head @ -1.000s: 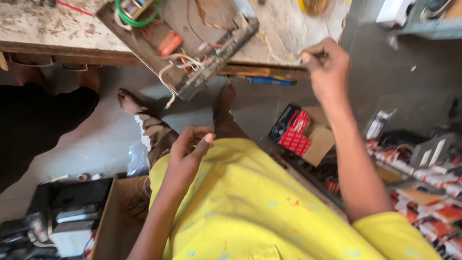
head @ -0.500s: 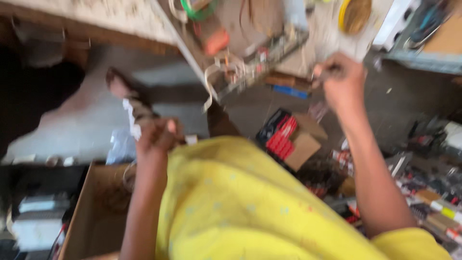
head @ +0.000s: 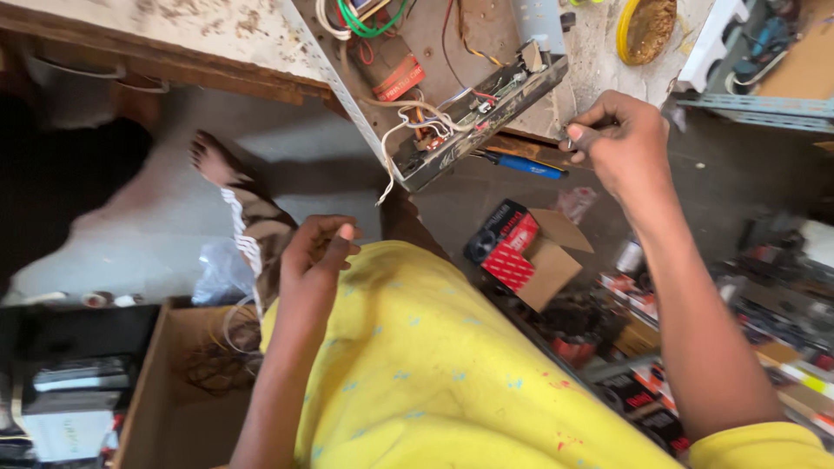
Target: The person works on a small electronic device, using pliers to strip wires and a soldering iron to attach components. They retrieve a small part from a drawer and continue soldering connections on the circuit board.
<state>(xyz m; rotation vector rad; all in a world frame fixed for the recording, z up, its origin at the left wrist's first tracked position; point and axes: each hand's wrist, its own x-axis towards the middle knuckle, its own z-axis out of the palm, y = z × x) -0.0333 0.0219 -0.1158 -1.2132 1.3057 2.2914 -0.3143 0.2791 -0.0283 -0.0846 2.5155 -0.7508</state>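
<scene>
My right hand is raised by the bench edge, its fingers pinched around a small thin dark object that I cannot make out. It sits just right of an open metal chassis full of white, red and green wires. My left hand hangs loosely curled over my lap in a yellow garment, holding nothing. A blue-handled screwdriver lies under the chassis edge.
A worn wooden workbench runs across the top, with a yellow dish on it. On the floor are an open red-and-black cardboard box, scattered small boxes at right, a brown carton with wire at left, and my bare foot.
The view has shifted and steadied. My right hand stays pinched near the chassis; my left hand has dropped slightly lower over my lap, fingers still loosely curled.
</scene>
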